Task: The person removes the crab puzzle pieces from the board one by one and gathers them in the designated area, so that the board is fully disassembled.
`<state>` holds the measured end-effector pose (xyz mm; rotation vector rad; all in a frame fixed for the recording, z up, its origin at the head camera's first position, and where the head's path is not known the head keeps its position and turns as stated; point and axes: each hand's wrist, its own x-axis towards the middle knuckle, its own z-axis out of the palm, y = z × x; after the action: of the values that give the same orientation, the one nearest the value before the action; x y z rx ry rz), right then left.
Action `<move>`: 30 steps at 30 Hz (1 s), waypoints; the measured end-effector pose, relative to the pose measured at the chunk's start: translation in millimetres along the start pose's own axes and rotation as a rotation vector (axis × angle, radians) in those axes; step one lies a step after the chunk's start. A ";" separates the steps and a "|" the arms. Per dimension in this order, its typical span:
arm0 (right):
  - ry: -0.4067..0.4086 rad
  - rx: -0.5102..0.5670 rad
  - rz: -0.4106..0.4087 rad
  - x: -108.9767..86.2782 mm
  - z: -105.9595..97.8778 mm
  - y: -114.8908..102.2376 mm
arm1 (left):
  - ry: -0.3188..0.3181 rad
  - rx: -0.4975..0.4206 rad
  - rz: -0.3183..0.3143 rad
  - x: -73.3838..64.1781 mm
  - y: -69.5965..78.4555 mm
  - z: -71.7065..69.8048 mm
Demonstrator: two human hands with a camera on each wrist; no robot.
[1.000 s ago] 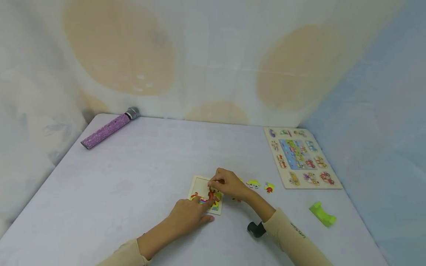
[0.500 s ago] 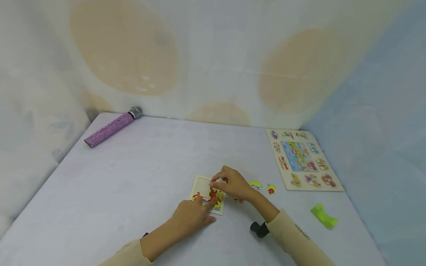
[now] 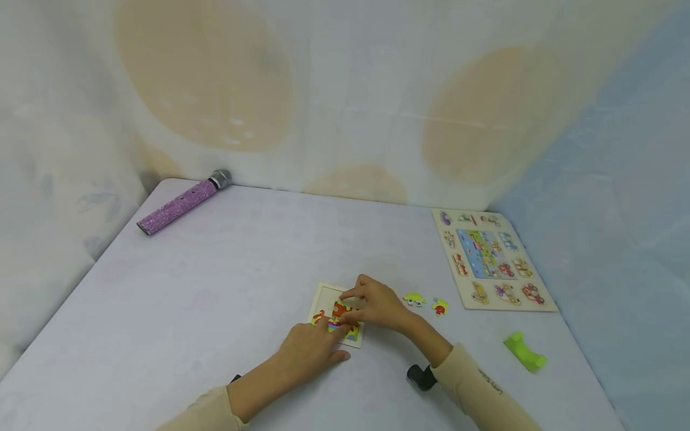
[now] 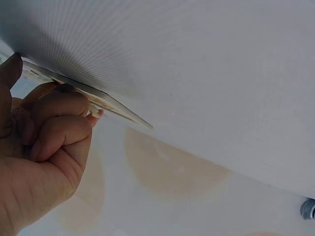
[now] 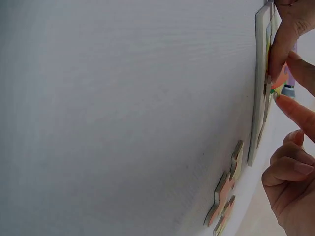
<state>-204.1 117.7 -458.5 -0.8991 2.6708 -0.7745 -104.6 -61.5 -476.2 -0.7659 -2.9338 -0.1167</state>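
Note:
A small wooden jigsaw tray [image 3: 326, 296] lies at the table's middle front, partly filled with yellow, red and rainbow-coloured pieces. My right hand [image 3: 380, 306] holds a red-orange puzzle piece [image 3: 339, 309] between thumb and index finger over the tray. The right wrist view shows that orange puzzle piece [image 5: 282, 77] between the fingertips, its other fingers curled back. From the left, my left hand [image 3: 303, 352] presses an extended finger onto the pieces in the tray's lower part. Several of its other fingers are folded in the left wrist view, close beside the tray [image 4: 115, 104].
Two loose puzzle pieces, one with eyes [image 3: 414, 300] and one with a red spot [image 3: 439, 307], lie right of the tray. Beyond are a larger picture board [image 3: 455, 287] and a green curved block [image 3: 524, 352]. A purple microphone [image 3: 178, 206] lies back left.
My right thumb and index finger have spread wider and shifted lower, so more of the red-orange piece's face shows. The left hand stays in place on the tray.

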 end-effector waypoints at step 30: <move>-0.061 -0.190 -0.022 10.9 -11.0 -10.5 | -0.029 -0.009 0.006 0.6 -2.4 -2.3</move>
<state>-211.4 108.6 -444.0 -0.9803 2.7185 -0.4939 -106.1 -63.5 -473.9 -0.7847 -2.9596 -0.1191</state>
